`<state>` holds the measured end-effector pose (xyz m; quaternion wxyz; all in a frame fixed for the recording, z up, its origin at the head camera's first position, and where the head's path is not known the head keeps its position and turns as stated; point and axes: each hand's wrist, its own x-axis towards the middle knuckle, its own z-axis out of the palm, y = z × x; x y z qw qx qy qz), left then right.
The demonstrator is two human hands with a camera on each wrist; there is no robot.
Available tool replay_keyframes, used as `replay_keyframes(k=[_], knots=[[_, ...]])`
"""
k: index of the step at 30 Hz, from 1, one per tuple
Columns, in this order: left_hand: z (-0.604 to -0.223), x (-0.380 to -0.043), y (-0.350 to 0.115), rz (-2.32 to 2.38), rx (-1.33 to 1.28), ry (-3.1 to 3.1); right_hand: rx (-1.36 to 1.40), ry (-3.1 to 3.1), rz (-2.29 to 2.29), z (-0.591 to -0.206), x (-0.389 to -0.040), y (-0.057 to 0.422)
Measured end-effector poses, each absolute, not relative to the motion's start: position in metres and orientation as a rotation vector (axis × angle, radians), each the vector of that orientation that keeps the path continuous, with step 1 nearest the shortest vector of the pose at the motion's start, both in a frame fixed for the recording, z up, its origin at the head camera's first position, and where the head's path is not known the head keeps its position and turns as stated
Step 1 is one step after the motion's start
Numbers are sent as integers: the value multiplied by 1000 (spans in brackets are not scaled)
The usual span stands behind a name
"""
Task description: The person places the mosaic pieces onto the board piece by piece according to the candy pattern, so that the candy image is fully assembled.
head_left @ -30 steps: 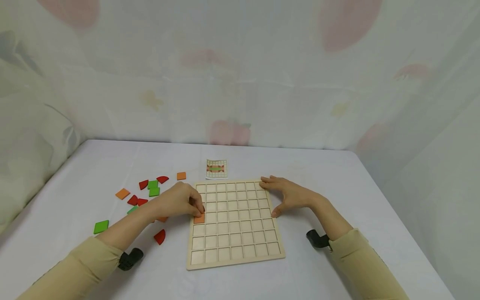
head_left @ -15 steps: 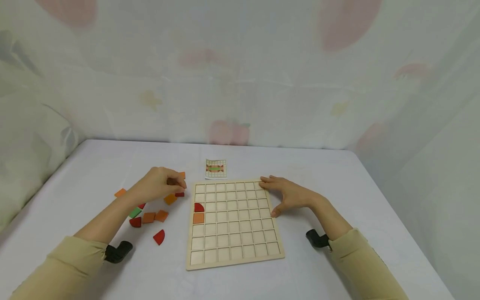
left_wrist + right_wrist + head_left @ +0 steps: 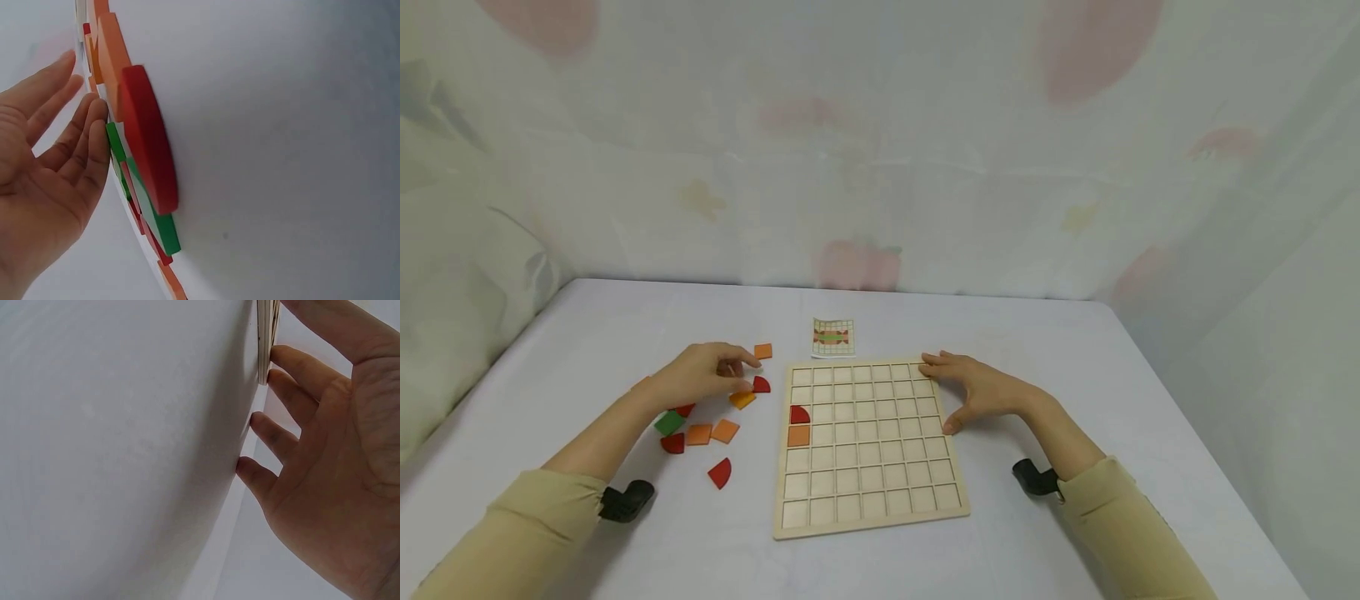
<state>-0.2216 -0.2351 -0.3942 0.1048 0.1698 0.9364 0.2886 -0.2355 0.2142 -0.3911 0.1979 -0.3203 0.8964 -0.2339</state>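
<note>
My left hand (image 3: 703,371) hovers over loose flat pieces left of the grid board, fingers loosely bent and holding nothing. A red quarter-circle piece (image 3: 762,384) lies just beyond its thumb, beside a yellow-orange piece (image 3: 742,400) partly under the hand. On the pale wooden grid board (image 3: 871,523), another red quarter-circle (image 3: 800,414) sits in a left-column cell, directly above an orange square (image 3: 798,436). My right hand (image 3: 981,387) rests at the board's right edge, fingers spread; in the right wrist view its fingertips touch the board's side (image 3: 264,350).
A small printed pattern card (image 3: 832,338) lies behind the board. Left of the board are an orange square (image 3: 763,351), a green piece (image 3: 670,422) and a red quarter-circle (image 3: 719,473). The left forearm and hand cover other pieces. Fabric hangs behind the white table (image 3: 1037,550).
My left hand has let go of the red quarter-circle in the board's cell and moved back left to the loose pieces, its fingers loosening. My right hand stays at the board's edge.
</note>
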Motion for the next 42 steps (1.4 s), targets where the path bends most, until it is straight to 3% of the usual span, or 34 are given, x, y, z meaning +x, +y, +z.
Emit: replay_keyframes(k=[42], knots=[[-401,-224,-219,783,554,2839,-860,2526,-609,-395,-238,217]])
